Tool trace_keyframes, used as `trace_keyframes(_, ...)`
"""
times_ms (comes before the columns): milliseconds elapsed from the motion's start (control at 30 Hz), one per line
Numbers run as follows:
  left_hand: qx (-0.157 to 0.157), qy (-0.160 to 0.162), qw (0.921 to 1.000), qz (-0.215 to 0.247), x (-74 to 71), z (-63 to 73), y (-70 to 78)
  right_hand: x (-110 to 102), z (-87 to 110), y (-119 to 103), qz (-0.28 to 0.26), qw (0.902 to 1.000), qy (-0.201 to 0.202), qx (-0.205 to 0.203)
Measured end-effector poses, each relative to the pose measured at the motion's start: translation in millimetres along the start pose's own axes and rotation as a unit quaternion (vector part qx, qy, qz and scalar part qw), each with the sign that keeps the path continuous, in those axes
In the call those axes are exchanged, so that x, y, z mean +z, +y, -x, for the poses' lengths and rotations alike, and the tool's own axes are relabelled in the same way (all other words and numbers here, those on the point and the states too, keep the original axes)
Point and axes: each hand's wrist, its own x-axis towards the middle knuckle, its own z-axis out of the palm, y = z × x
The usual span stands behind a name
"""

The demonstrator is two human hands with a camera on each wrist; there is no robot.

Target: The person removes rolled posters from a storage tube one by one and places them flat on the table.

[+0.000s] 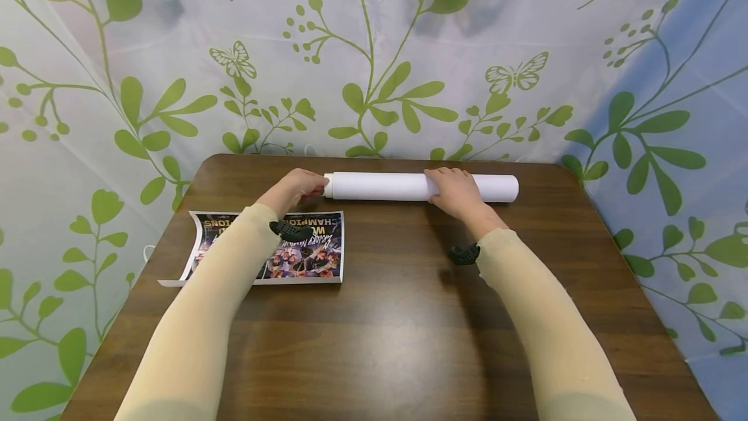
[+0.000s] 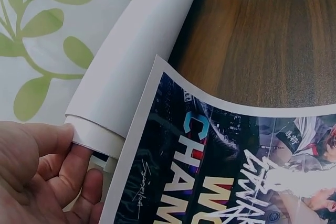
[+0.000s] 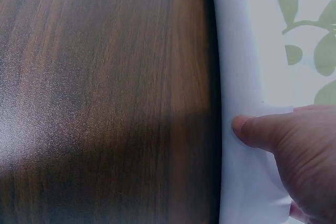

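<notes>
Cream sleeves [image 1: 546, 317] lie nearest you; at upper centre, your left hand [image 1: 295, 186] pinches the left end of the white roll [image 1: 380, 186], your right hand [image 1: 458, 193] grips its right half. Probably light, springy, easily creased: hold gently near both ends.

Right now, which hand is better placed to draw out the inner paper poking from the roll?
Probably the left hand: it pinches the inner paper, while the right hand grips the roll farther along.
</notes>
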Motion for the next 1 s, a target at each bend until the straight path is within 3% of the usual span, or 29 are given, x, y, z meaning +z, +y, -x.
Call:
trace_keyframes(333, -0.006, 0.002, 0.9994, -0.033, -6.1, -2.7, -3.9, 1.4, -0.3, 1.1, 0.000, 1.0000, 0.000, -0.001)
trace_keyframes(633, 0.009, 0.010, 0.9984, -0.055, -4.6, -3.2, -4.7, 2.3, -0.6, 2.3, 0.000, 1.0000, 0.000, -0.001)
trace_keyframes(1000, -0.002, 0.023, 0.9946, -0.101, -6.3, -4.4, -7.2, 1.9, -1.3, 2.0, 0.002, 1.0000, -0.001, -0.002)
